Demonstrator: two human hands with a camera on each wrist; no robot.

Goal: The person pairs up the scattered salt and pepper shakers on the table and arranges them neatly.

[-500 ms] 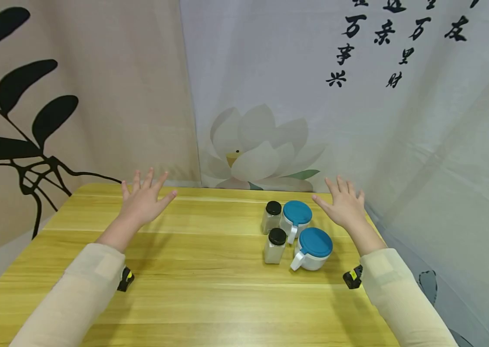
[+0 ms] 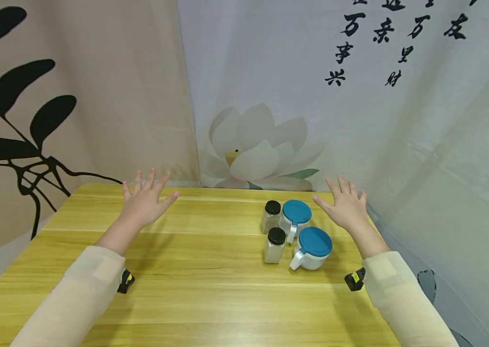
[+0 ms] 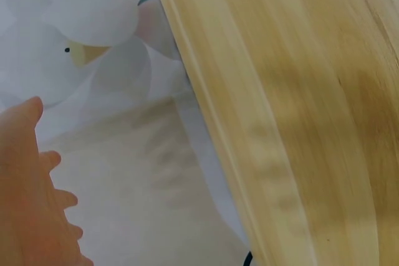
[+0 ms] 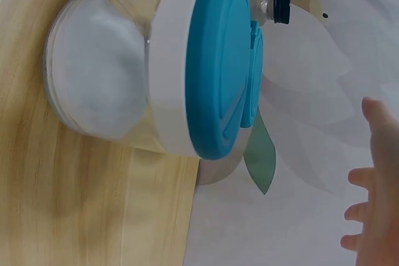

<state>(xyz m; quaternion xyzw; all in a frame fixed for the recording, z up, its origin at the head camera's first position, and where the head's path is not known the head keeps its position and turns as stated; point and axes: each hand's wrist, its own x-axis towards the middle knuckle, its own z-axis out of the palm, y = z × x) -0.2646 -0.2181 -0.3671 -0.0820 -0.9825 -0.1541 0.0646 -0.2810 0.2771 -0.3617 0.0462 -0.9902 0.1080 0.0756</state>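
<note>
My left hand [image 2: 143,206] is held over the left part of the wooden table [image 2: 210,299], fingers spread and holding nothing. On the right side, my right hand [image 2: 346,208] has its fingers spread too, beside a group of containers. The group has a far blue-lidded jar [image 2: 296,212] and a near blue-lidded jar [image 2: 315,242], both with white handles. To their left stand two small clear shakers with black lids, a far one [image 2: 271,217] and a near one [image 2: 275,246]. The right wrist view shows the near jar [image 4: 100,66] close up, with whitish contents.
Behind the table hangs a light cloth [image 2: 253,58] printed with a lotus, dark leaves and black characters. Each sleeve carries a small black wrist device, such as the left one [image 2: 126,281]. The table's far edge runs just beyond the containers.
Both hands stay spread and nearly still. The right wrist has shifted very slightly to the right; the containers have not been moved.
</note>
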